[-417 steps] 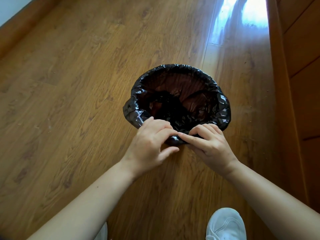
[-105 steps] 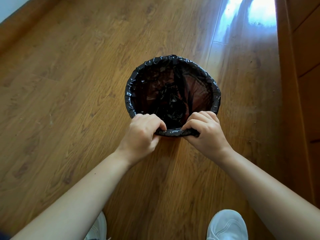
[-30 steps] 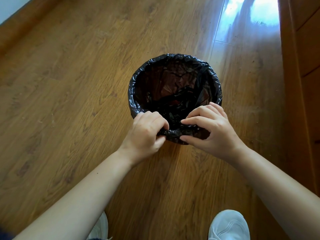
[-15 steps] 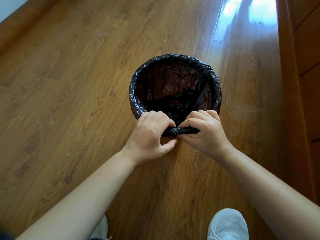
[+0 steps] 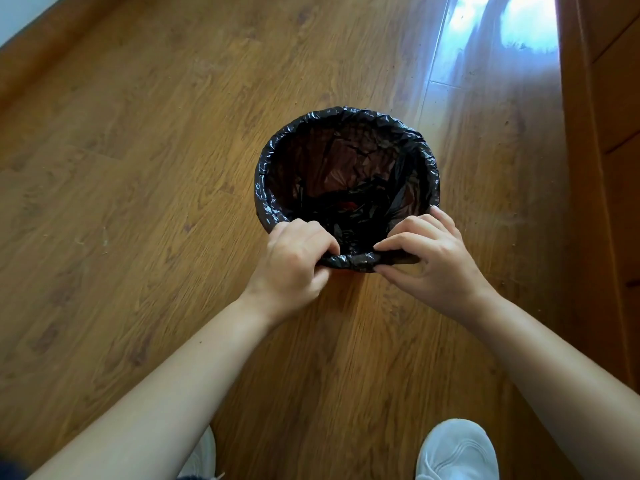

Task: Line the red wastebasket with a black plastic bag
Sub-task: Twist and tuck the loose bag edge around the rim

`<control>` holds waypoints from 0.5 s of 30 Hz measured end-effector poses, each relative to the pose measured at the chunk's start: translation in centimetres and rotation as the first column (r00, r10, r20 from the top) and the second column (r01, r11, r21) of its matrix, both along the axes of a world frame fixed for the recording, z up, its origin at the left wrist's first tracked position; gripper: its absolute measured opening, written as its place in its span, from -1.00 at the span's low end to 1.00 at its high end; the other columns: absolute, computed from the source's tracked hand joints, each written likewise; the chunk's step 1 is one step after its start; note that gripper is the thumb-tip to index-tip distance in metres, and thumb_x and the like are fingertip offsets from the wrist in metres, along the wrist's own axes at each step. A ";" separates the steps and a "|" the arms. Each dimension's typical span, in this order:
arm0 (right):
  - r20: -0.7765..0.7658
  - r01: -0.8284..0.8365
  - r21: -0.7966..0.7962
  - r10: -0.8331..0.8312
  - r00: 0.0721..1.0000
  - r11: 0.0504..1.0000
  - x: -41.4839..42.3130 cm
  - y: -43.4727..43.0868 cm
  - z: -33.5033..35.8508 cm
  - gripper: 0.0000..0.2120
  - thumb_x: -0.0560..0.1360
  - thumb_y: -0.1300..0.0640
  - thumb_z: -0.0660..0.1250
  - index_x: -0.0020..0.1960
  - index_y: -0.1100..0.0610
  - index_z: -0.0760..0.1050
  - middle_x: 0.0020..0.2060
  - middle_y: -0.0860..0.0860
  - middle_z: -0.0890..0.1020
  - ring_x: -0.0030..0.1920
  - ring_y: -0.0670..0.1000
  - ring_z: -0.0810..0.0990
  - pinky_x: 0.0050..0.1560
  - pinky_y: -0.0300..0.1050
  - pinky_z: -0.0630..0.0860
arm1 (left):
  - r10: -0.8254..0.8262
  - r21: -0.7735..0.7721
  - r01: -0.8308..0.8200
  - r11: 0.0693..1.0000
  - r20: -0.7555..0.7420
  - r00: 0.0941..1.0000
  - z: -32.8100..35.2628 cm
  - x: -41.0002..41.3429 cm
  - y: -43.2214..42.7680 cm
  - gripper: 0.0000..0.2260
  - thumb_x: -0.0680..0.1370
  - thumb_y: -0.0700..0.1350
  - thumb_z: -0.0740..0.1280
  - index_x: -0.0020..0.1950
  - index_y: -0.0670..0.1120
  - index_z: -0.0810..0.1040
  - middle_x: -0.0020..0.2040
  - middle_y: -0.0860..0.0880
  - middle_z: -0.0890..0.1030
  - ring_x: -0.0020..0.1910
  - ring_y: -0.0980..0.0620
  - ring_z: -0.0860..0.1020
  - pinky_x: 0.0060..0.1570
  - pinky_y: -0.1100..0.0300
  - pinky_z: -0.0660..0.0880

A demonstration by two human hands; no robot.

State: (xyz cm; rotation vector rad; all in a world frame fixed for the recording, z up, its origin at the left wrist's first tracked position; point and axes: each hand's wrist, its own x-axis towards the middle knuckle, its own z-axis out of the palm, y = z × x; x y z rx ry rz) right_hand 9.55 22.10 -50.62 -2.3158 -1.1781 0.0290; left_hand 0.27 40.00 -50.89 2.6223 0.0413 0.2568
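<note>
A round wastebasket stands on the wooden floor, wrapped in a black plastic bag (image 5: 346,123) whose crinkled edge is rolled over the whole rim. Only a small red spot of the wastebasket (image 5: 348,205) shows through at the bottom. My left hand (image 5: 294,261) is curled over the near rim, fingers closed on the rolled bag edge. My right hand (image 5: 429,258) pinches the same rolled edge just to the right, between thumb and forefinger. A short twisted stretch of bag shows between the two hands.
Wooden cabinet fronts (image 5: 613,133) run along the right edge. A wooden skirting board (image 5: 45,50) crosses the far left corner. Two white shoes (image 5: 457,452) stand at the bottom of the view. Bright light reflects off the floor (image 5: 498,32) at the far right.
Both hands have stayed on the near rim. They have moved slightly apart along the rolled edge, and my right hand's fingers have loosened into a pinch.
</note>
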 end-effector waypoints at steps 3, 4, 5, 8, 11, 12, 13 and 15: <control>-0.020 0.021 0.011 -0.021 1.000 1.000 -0.1 0.4 -0.6 -0.80 0.27 0.16 0.53 -0.14 0.12 0.61 -0.23 0.04 0.60 -0.15 0.07 0.56 0.29 0.18 0.27 | -0.023 0.006 0.023 1.000 -0.006 1.000 0.1 -0.1 -0.1 -0.83 0.31 -0.19 0.38 -0.12 -0.16 0.56 -0.19 -0.08 0.58 -0.14 -0.09 0.50 -0.01 0.17 0.24; -0.022 0.022 0.013 -0.021 1.000 1.000 -0.1 0.4 -0.7 -0.81 0.27 0.15 0.53 -0.15 0.12 0.61 -0.23 0.04 0.60 -0.15 0.07 0.56 0.28 0.13 0.26 | -0.033 0.011 0.033 0.999 -0.006 0.999 0.0 -0.2 -0.1 -0.78 0.30 -0.14 0.43 -0.08 -0.15 0.56 -0.15 -0.08 0.59 -0.10 -0.10 0.50 0.04 0.16 0.24; -0.020 0.020 0.016 -0.019 1.000 1.000 -0.1 0.5 -0.7 -0.81 0.27 0.14 0.53 -0.15 0.12 0.60 -0.24 0.03 0.60 -0.16 0.07 0.56 0.27 0.10 0.25 | -0.043 0.010 0.044 0.999 -0.013 0.999 0.0 -0.2 -0.3 -0.71 0.29 -0.10 0.47 -0.04 -0.15 0.56 -0.11 -0.08 0.59 -0.05 -0.09 0.50 0.07 0.16 0.24; -0.009 0.022 0.032 -0.022 1.000 0.999 -0.2 0.6 -0.7 -0.83 0.29 0.13 0.51 -0.15 0.12 0.60 -0.24 0.03 0.60 -0.16 0.04 0.55 0.31 0.11 0.21 | -0.065 -0.019 0.064 0.998 -0.020 0.998 0.2 -0.1 -0.9 -0.63 0.29 -0.05 0.51 0.02 -0.15 0.55 -0.06 -0.09 0.58 0.00 -0.08 0.49 0.12 0.11 0.25; -0.004 0.025 0.036 -0.025 1.000 0.999 -0.8 1.0 -0.6 -0.85 0.31 0.13 0.49 -0.16 0.14 0.59 -0.27 0.05 0.60 -0.18 0.05 0.56 0.35 0.14 0.14 | -0.072 -0.007 0.072 0.997 0.015 0.997 0.3 0.1 -1.4 -0.80 0.36 -0.16 0.45 -0.05 -0.15 0.58 -0.11 -0.09 0.59 -0.07 -0.10 0.51 0.06 0.08 0.30; -0.005 0.020 0.029 -0.019 1.000 0.999 -0.9 1.1 -0.5 -0.85 0.32 0.13 0.49 -0.16 0.15 0.59 -0.27 0.06 0.60 -0.18 0.06 0.56 0.36 0.14 0.12 | -0.075 0.002 0.075 0.997 0.022 0.997 0.2 0.1 -1.4 -0.85 0.38 -0.18 0.43 -0.07 -0.15 0.58 -0.14 -0.09 0.59 -0.10 -0.10 0.51 0.02 0.08 0.30; -0.008 0.012 0.017 -0.012 1.000 1.000 -0.9 1.1 -0.4 -0.84 0.32 0.13 0.48 -0.15 0.15 0.59 -0.27 0.06 0.60 -0.18 0.06 0.56 0.37 0.14 0.10 | -0.077 0.005 0.077 0.997 0.024 0.997 0.2 0.1 -1.3 -0.87 0.39 -0.19 0.41 -0.09 -0.15 0.58 -0.15 -0.08 0.60 -0.13 -0.10 0.51 -0.03 0.07 0.32; -0.015 -0.010 -0.014 0.010 1.000 1.000 -0.7 0.9 0.0 -0.82 0.32 0.13 0.48 -0.11 0.15 0.59 -0.24 0.06 0.60 -0.15 0.06 0.56 0.39 0.15 0.08 | -0.070 -0.005 0.070 0.998 0.023 0.997 0.1 -0.1 -1.1 -0.89 0.39 -0.21 0.38 -0.10 -0.14 0.59 -0.17 -0.08 0.60 -0.17 -0.10 0.51 -0.09 0.06 0.34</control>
